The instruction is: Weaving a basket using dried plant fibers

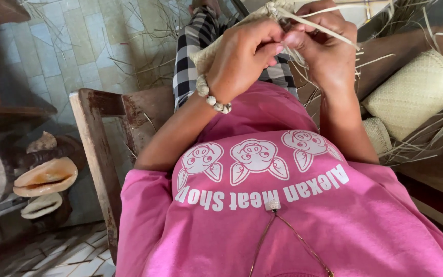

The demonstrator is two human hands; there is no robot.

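Between pinching fingertips, pale straw strips (324, 28) stay taut for plaiting: left hand (244, 56) and right hand (324, 51) both close on the half-woven piece (211, 56) at twelve o'clock, raised over the lap. Two finished woven pouches (416, 95) rest at three o'clock; two large shells (46, 177) at nine.

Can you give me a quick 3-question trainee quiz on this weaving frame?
1. True or false: both hands grip the woven piece over the lap.
2. Which wrist wears the shell bracelet? A left, B right
3. What lies on the bench at the person's right side?

Key:
1. True; left hand and right hand pinch its edge and pale strips.
2. A
3. A finished woven pouch among loose strips.
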